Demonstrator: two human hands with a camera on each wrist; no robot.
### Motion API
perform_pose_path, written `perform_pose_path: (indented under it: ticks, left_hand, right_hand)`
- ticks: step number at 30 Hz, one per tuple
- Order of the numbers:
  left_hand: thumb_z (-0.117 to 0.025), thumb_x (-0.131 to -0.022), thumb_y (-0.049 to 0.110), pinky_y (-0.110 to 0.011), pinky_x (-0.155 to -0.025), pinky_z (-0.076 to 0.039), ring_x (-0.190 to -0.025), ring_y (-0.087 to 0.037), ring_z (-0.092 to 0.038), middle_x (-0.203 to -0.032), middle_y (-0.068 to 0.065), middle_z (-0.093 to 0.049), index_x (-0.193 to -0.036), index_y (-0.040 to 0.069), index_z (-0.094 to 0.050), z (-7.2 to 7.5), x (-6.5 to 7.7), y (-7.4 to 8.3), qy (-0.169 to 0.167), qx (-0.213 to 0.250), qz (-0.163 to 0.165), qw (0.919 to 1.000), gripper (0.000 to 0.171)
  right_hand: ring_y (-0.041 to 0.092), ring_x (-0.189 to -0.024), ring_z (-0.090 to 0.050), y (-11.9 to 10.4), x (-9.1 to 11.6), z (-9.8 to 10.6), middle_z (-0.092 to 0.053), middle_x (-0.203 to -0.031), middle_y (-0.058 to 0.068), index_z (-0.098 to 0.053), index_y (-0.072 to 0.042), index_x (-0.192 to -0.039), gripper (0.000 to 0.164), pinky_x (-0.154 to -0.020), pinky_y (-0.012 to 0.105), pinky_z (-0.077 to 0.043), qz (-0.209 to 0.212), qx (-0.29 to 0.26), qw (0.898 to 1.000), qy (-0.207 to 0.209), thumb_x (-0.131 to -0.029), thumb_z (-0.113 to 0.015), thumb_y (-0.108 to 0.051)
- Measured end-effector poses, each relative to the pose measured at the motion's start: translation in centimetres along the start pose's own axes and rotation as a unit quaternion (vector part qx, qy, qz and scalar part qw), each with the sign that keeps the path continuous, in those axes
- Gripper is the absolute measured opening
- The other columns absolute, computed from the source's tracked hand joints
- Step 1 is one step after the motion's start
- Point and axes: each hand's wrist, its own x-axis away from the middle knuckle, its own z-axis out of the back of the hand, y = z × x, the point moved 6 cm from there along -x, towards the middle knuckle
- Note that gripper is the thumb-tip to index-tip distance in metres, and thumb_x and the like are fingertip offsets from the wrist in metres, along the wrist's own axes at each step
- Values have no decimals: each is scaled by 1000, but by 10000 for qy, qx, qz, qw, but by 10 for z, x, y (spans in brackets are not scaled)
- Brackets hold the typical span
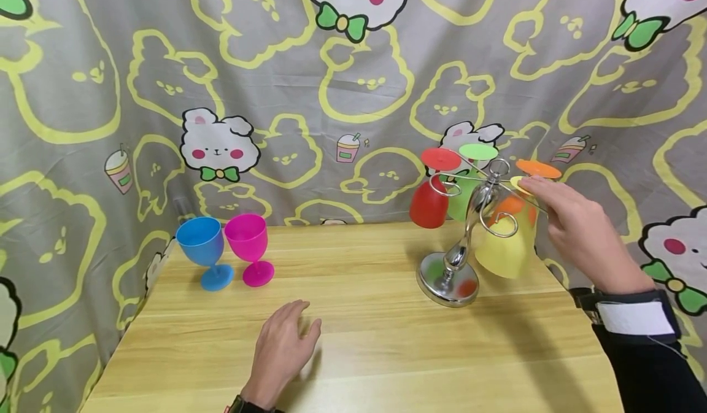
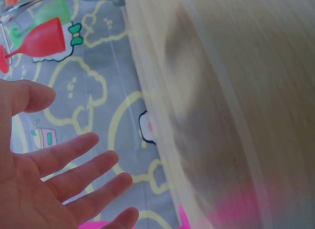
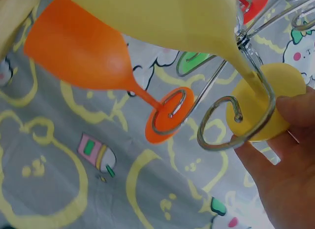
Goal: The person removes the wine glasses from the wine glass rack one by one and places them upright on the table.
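My right hand [image 1: 588,235] pinches the round foot of a yellow goblet [image 1: 502,254], which hangs bowl-down at the right of a chrome stemware rack [image 1: 459,256]. In the right wrist view the thumb presses on the yellow foot [image 3: 288,81], and the goblet's stem runs down beside the curl of a wire hook [image 3: 209,125]. On other hooks hang a red goblet [image 1: 429,204], a green goblet [image 1: 458,204] partly hidden, and an orange goblet [image 3: 81,47] behind the yellow one. My left hand [image 1: 283,347] hovers low over the table with fingers spread, holding nothing.
At the back left of the wooden table [image 1: 342,290] a blue goblet [image 1: 201,242] and a pink goblet [image 1: 247,238] stand upright side by side. A patterned grey curtain [image 1: 298,81] closes off the back and both sides.
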Motion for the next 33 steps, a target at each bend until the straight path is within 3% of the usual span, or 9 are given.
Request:
perform_pose_path:
  ticks: [6,15,18,22,25,26,29,31,33]
  left_hand:
    - [-61,-83,45,-47,-102,-36,-118,-26,-50,-123,-5,-59,-118,15,-62,-2,1,0,-99,2,88,9999,46]
    - [-61,-83,45,-46,-101,-37,-118,-26,-51,-122,-5,-60,-117,14,-62,-2,0,-1,-86,-5,61,9999,46]
    - [-61,-82,44,-47,-101,-37,-117,-26,-51,-122,-5,-60,-117,14,-63,-1,0,-1,-72,2,41,10000,46]
    - [-62,-82,44,-47,-101,-37,-117,-26,-51,-121,-5,-60,-116,14,-63,-1,0,0,-55,15,19,10000,45]
    - [-62,-82,44,-46,-101,-37,-117,-26,-51,-121,-4,-60,-116,15,-63,-1,0,0,-72,21,29,10000,45]
    - [-61,-82,44,-46,-101,-37,-118,-26,-51,-122,-4,-60,-117,15,-62,-2,0,-1,-85,17,40,10000,45]
    - [-61,-83,44,-47,-101,-37,-118,-26,-50,-122,-4,-59,-117,15,-62,-2,0,-1,-122,13,73,9999,45]
    - [-61,-83,44,-47,-102,-36,-118,-26,-50,-123,-4,-59,-117,15,-62,-2,0,-1,-140,24,96,9999,46]
    - [-61,-82,44,-47,-102,-36,-118,-26,-50,-123,-5,-59,-118,15,-62,-2,0,-1,-151,48,107,9998,46]
  right_hand:
    - [38,-106,-56,16,-11,-1,-55,-129,10,-52,-20,-132,45,-70,52,-46,-120,-32,9998,161,-93,-47,1]
    - [35,-122,-44,38,-5,2,-46,-138,7,-47,-19,-136,45,-51,27,-29,-507,134,9986,-52,-95,-40,-1]
    - [32,-125,-42,45,2,5,-44,-139,6,-47,-20,-136,46,-61,29,-40,-717,45,9974,-39,-96,-37,-2]
    - [23,-130,-39,50,13,12,-44,-139,5,-47,-21,-136,45,-70,51,-40,-919,176,9956,102,-97,-34,-3]
    - [19,-129,-39,47,21,21,-46,-137,6,-49,-20,-134,44,-51,37,-35,-935,460,9943,230,-96,-34,-3]
    - [18,-130,-38,45,24,24,-46,-137,6,-49,-19,-134,44,-54,40,-39,-954,486,9939,267,-96,-34,-3]
    - [15,-129,-39,36,30,35,-49,-135,8,-52,-19,-132,42,-49,29,-36,-874,576,9936,435,-96,-36,-4]
    - [16,-129,-39,29,32,43,-50,-133,10,-53,-20,-131,41,-67,35,-48,-828,504,9936,585,-97,-37,-5]
    - [16,-129,-39,22,34,50,-52,-132,9,-54,-22,-130,40,-73,21,-48,-787,417,9933,740,-97,-37,-7]
